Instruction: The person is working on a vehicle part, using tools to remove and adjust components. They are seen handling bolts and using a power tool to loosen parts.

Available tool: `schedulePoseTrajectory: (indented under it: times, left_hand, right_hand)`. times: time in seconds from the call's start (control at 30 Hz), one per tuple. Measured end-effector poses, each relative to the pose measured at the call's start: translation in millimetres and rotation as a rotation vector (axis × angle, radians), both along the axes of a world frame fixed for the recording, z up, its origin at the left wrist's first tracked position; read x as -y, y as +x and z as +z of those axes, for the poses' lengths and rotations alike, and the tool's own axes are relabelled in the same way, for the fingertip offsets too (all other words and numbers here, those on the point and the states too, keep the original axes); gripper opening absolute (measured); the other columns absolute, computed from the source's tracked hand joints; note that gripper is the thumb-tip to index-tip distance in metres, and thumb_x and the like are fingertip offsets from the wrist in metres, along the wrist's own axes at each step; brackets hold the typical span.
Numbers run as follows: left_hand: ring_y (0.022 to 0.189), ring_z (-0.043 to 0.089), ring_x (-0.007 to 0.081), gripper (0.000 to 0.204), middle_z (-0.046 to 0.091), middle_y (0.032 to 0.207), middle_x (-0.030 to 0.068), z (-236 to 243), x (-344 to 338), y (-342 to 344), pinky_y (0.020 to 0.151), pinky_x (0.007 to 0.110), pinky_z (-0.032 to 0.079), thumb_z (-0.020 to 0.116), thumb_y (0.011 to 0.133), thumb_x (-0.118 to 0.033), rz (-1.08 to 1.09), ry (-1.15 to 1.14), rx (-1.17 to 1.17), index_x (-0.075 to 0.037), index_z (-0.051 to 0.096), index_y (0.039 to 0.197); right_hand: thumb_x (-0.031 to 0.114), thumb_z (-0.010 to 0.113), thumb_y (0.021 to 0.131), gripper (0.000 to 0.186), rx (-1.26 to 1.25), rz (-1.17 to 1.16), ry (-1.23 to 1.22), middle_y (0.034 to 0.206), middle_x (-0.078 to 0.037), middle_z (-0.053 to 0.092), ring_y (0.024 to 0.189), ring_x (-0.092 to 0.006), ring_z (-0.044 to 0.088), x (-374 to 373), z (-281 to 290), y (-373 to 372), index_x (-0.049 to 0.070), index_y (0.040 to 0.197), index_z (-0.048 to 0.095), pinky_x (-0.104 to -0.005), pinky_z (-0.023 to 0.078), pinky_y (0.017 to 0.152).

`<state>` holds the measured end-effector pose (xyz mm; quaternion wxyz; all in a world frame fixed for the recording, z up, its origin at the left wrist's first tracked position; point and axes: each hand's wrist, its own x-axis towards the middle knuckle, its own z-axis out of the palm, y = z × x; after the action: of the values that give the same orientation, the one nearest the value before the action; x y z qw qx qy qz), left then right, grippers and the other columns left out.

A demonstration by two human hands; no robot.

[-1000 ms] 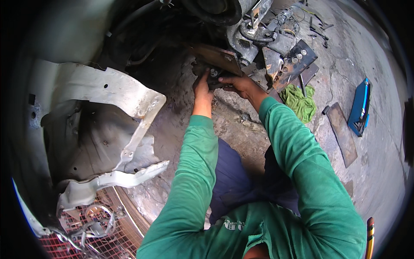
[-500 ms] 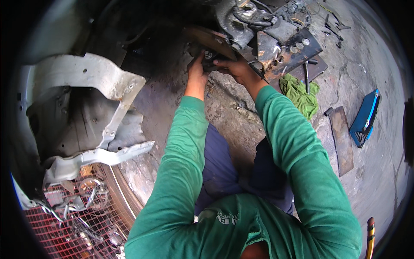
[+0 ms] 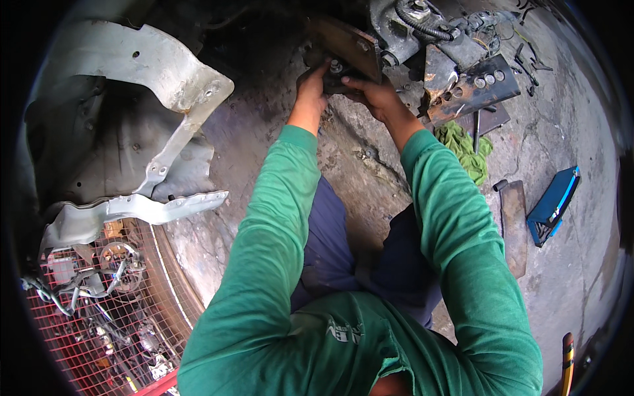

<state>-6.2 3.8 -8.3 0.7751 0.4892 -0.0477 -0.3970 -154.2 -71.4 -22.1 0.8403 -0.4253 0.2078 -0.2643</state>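
Up at the top middle, both hands grip a dark metal bracket-like part beneath a rusty flat plate (image 3: pixel 347 43). My left hand (image 3: pixel 312 94) is closed around its left side, thumb beside a shiny bolt head (image 3: pixel 336 66). My right hand (image 3: pixel 380 99) is closed on its right side, with the thumb laid across the front edge. Shadow and my fingers hide most of the part's underside. Just right of the hands is a worn steel plate (image 3: pixel 472 89) with several round holes, beside a grey cast metal assembly (image 3: pixel 396 30) with a black corrugated hose.
On the right floor lie a green cloth (image 3: pixel 465 148) under a metal bar (image 3: pixel 477 132), a rusty strip (image 3: pixel 513 218) and a blue case (image 3: pixel 553 204). Bare vehicle body metal (image 3: pixel 172 86) juts in at the left, above a red mesh crate (image 3: pixel 99 317) of parts.
The view has shifted a little, so the surroundings sit differently in the picture. Both hands keep their hold on the dark part under the plate.
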Motion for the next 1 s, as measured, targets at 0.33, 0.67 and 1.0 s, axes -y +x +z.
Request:
schedulePoseTrajectory:
  times: [0.33,0.67,1.0]
  left_hand:
    - [0.104,0.071,0.0271,0.040,0.070,0.120,0.0146,-16,-5,22,0.087,0.041,0.061,0.078,0.091,-0.014,-0.073,-0.056,-0.014,0.001,0.065,0.125]
    - [0.100,0.072,0.0300,0.039,0.072,0.115,0.0152,0,3,-3,0.085,0.045,0.061,0.076,0.093,-0.017,-0.013,0.067,0.011,0.001,0.065,0.125]
    - [0.097,0.073,0.0284,0.028,0.074,0.112,0.0162,-29,21,20,0.086,0.042,0.061,0.061,0.103,-0.022,-0.180,-0.049,0.072,0.000,0.069,0.119]
  right_hand:
    - [0.008,0.082,0.087,0.047,-0.066,-0.011,0.026,0.123,-0.008,0.069,0.111,-0.0258,0.068,-13,9,6,0.006,0.130,0.062,-0.0409,0.058,0.091]
    - [0.006,0.084,0.083,0.048,-0.032,-0.048,-0.025,0.119,-0.009,0.071,0.106,-0.0237,0.070,2,-3,3,0.005,0.127,0.065,-0.0369,0.061,0.085]
    - [0.005,0.073,0.092,0.028,0.045,0.090,0.069,0.107,-0.008,0.075,0.090,-0.0212,0.073,12,-10,6,0.005,0.120,0.067,-0.0308,0.060,0.072]
